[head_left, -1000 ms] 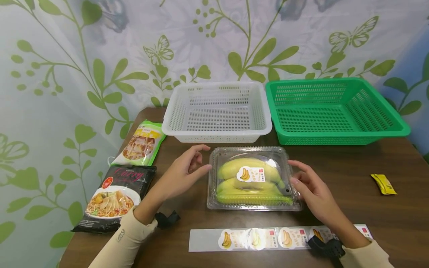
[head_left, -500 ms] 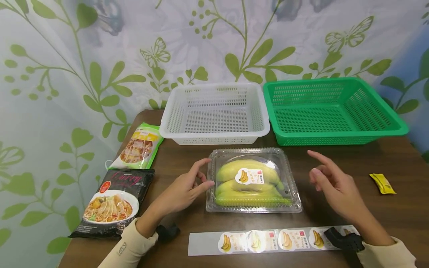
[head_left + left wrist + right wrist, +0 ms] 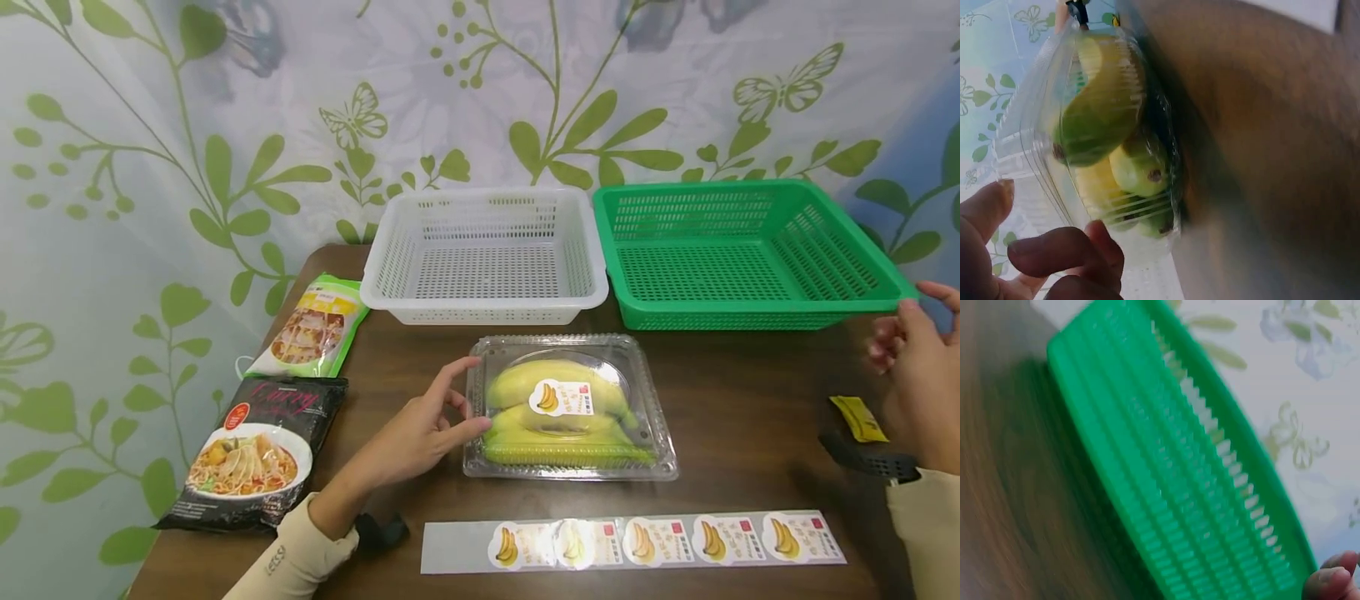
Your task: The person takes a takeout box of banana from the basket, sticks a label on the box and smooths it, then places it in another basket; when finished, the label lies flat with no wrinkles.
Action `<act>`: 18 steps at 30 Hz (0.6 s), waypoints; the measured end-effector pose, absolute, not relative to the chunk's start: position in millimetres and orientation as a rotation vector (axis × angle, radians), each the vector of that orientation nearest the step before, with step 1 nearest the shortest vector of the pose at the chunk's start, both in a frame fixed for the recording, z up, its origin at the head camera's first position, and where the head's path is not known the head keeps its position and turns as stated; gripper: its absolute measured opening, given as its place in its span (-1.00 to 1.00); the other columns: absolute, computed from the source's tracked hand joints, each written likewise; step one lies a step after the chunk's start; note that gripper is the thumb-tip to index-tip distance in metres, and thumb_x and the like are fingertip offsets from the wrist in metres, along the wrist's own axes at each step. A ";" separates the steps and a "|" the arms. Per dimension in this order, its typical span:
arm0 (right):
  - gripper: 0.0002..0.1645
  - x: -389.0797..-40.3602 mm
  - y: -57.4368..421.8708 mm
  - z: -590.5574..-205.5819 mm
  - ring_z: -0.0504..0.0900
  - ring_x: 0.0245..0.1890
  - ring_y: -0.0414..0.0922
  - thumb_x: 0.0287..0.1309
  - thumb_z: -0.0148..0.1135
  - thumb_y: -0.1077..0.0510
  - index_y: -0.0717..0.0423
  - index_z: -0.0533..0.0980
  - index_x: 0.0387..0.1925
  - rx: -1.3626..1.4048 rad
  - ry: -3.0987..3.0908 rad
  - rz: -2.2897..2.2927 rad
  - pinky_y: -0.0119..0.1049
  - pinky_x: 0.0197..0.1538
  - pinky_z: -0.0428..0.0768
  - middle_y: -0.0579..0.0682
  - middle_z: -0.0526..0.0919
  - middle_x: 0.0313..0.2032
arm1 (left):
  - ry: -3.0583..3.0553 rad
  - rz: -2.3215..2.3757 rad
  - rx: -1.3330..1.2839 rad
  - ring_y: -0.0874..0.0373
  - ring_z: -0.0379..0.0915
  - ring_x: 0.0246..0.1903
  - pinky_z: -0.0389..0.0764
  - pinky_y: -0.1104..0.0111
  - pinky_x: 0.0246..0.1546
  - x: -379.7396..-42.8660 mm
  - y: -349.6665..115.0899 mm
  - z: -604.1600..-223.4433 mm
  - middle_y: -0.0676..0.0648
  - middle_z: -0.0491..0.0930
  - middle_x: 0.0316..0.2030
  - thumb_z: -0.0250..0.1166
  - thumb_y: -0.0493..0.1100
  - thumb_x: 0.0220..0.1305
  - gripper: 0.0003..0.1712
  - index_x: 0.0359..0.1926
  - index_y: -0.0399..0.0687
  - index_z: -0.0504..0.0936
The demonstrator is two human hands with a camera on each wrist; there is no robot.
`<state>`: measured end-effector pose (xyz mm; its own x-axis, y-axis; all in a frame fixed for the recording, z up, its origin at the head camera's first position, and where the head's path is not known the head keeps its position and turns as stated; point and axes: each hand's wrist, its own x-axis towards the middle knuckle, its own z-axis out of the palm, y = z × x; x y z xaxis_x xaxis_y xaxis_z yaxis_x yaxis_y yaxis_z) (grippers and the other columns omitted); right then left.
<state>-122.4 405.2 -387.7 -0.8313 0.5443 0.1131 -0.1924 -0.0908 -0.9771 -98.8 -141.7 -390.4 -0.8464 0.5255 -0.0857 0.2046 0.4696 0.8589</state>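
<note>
A clear plastic clamshell box (image 3: pixel 660 417) of bananas (image 3: pixel 558 383) sits on the table, with a banana label (image 3: pixel 561 397) stuck on its lid. At its left edge is my left hand (image 3: pixel 416 429), thumb and index finger spread at the rim. The left wrist view shows the box's side wall with banana tips behind it and my fingers (image 3: pixel 1054 250) loosely bent beside it. Far to the right, my right hand (image 3: pixel 926 375) is by the front right corner of the green basket (image 3: pixel 750 315). In the right wrist view a fingertip (image 3: pixel 1329 584) overlaps the basket's rim.
A white basket (image 3: pixel 487 308) stands left of the green one. A strip of banana labels (image 3: pixel 633 542) lies in front of the box. Two food packets, one green (image 3: pixel 311 329) and one black (image 3: pixel 251 450), lie at the left. A small yellow packet (image 3: pixel 858 418) lies below my right hand.
My right hand has left the box's right side and moved right and away to the green basket's corner, uncovering the label strip. My left hand has stayed by the box.
</note>
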 end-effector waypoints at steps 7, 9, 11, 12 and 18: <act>-0.62 -135.6 422.4 -396.2 0.31 -0.62 -0.22 0.56 0.02 0.13 -0.14 0.32 0.30 -0.386 -1.626 2.052 -0.43 -0.60 0.27 -0.07 0.42 -0.46 | 2.290 1.422 0.679 0.22 0.29 -0.51 0.39 0.42 -0.49 -101.8 -137.0 -397.7 -0.06 0.45 -0.28 0.23 -0.04 0.52 -0.39 0.48 0.29 0.24; -0.64 -135.9 424.9 -398.9 0.31 -0.60 -0.22 0.55 0.03 0.14 -0.13 0.32 0.28 -0.385 -1.596 2.093 -0.43 -0.60 0.27 -0.07 0.41 -0.46 | 2.276 1.443 0.685 0.20 0.30 -0.47 0.38 0.43 -0.46 -102.1 -135.9 -398.6 -0.05 0.44 -0.32 0.24 -0.06 0.51 -0.43 0.44 0.24 0.29; -0.64 -135.8 426.7 -401.7 0.31 -0.58 -0.21 0.55 0.04 0.14 -0.13 0.32 0.27 -0.401 -1.576 2.114 -0.43 -0.60 0.28 -0.07 0.40 -0.45 | 2.261 1.464 0.677 0.18 0.28 -0.46 0.36 0.43 -0.46 -102.0 -135.1 -399.4 -0.05 0.41 -0.32 0.26 -0.07 0.49 -0.43 0.42 0.24 0.29; -0.64 -135.8 427.4 -403.3 0.31 -0.58 -0.21 0.55 0.04 0.14 -0.14 0.31 0.27 -0.408 -1.573 2.119 -0.43 -0.59 0.28 -0.08 0.40 -0.45 | 2.255 1.473 0.677 0.17 0.26 -0.46 0.35 0.43 -0.46 -101.8 -134.6 -400.2 -0.05 0.39 -0.32 0.27 -0.08 0.48 -0.42 0.41 0.24 0.28; -0.69 -140.4 430.7 -412.8 0.34 -0.64 -0.21 0.54 0.05 0.17 -0.15 0.31 0.20 -0.439 -1.491 2.188 -0.42 -0.62 0.28 -0.07 0.44 -0.49 | 2.193 1.571 0.654 0.19 0.19 -0.50 0.31 0.46 -0.50 -98.9 -131.1 -406.9 -0.10 0.31 -0.32 0.31 -0.13 0.45 -0.39 0.39 0.20 0.26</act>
<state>-140.4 430.7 -412.8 -0.8463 0.5326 -0.0070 -0.1881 -0.3111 -0.9316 -98.9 -131.1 -406.9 -0.8264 0.5625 -0.0250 0.1573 0.2733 0.9490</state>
